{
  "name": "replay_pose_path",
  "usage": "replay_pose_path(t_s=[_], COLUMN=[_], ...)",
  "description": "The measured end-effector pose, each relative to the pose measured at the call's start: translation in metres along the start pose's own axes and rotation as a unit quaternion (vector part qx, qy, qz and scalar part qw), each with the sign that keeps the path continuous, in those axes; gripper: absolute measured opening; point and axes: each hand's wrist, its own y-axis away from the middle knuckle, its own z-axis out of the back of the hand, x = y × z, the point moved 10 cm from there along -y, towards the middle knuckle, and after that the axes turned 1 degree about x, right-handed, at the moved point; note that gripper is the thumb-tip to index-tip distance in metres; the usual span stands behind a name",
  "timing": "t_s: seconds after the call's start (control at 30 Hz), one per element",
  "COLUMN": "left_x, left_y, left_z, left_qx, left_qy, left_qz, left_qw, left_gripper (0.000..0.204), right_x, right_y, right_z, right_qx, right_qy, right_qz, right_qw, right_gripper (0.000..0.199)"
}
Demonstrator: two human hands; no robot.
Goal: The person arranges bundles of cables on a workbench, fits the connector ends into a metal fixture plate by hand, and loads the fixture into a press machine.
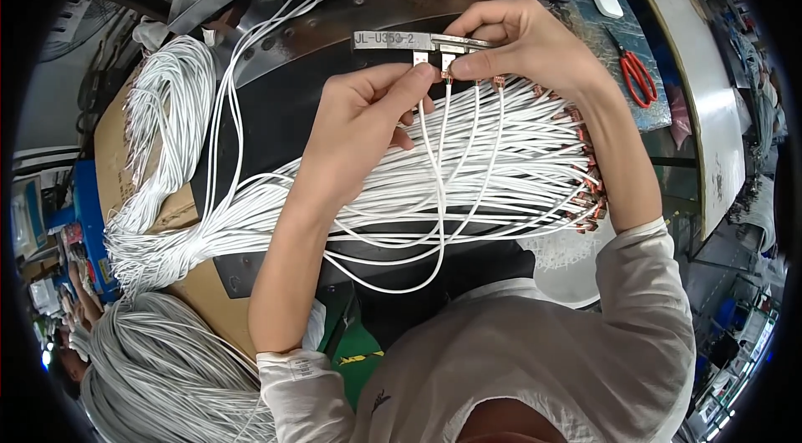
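While the bundle of white wires (468, 184) is lying fanned across the dark metal work surface (276, 109), its copper terminals (589, 184) all turned toward the person's right so each end is easy to pick off, both hands are working at a small grey metal bar (418, 41). The right hand (526, 46) is curling over the bar's far end, fingertips pressing it steady. The left hand (368, 121) is pinching one wire just below its terminal, thumb and forefinger closed, holding it up against the bar's underside beside three wires already hanging there. More white wire is coiling over a cardboard box (113, 134) at the left, and red-handled scissors (639, 75) are lying well apart at the right.
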Motion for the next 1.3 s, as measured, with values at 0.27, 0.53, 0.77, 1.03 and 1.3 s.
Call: replay_pose_path(t_s=[0.27,0.53,0.77,1.03,1.3], left_x=[-0.020,-0.094,-0.078,-0.096,-0.125], left_y=[-0.018,-0.045,-0.079,-0.045,0.111], left_z=[0.017,0.023,0.021,0.009,0.109], left_qx=[0.044,-0.246,-0.268,-0.163,-0.196], left_qy=[-0.376,-0.650,-0.679,-0.565,-0.523], left_qz=[0.049,-0.377,-0.315,-0.398,-0.499], left_qw=[0.924,0.612,0.607,0.704,0.663], left_gripper=[0.028,0.024,0.025,0.021,0.011], right_x=[0.003,0.032,0.018,0.039,0.025], right_y=[-0.059,-0.137,-0.159,-0.116,-0.035], right_z=[0.007,0.065,0.082,0.071,0.052], right_qx=[0.127,-0.184,-0.195,-0.261,-0.174], right_qy=[0.300,0.414,0.274,0.454,0.540], right_qz=[0.044,0.228,0.270,0.234,0.210], right_qw=[0.944,0.862,0.902,0.819,0.796], right_gripper=[0.031,0.033,0.027,0.027,0.022])
